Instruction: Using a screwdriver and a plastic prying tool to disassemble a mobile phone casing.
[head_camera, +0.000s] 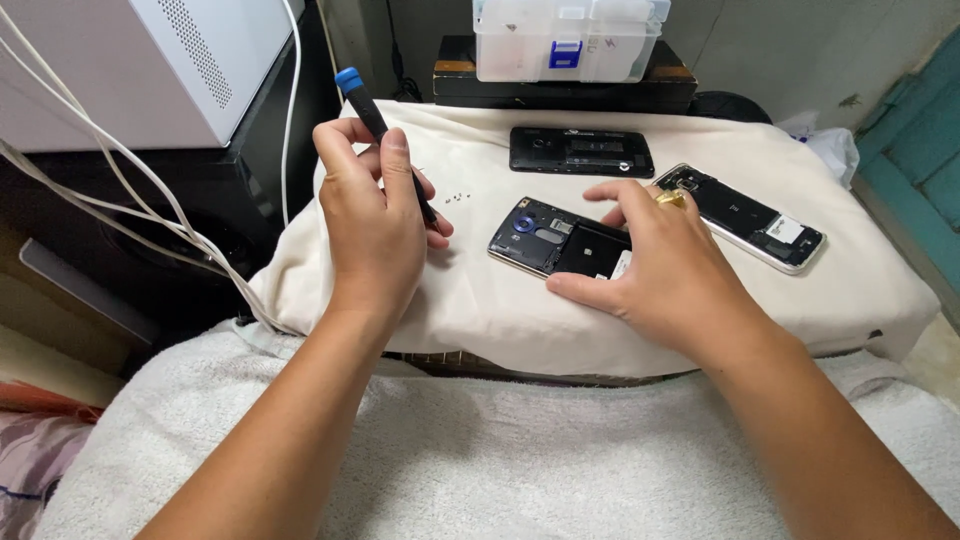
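While left hand (372, 215) grips screwdriver (385, 135), right hand (655, 265) pins phone (548, 236).

left hand (372, 215) in closed grip, right hand (665, 265) flat

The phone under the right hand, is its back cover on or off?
Off. The phone lies face down under the right hand, with its dark inner frame, camera ring and components exposed.
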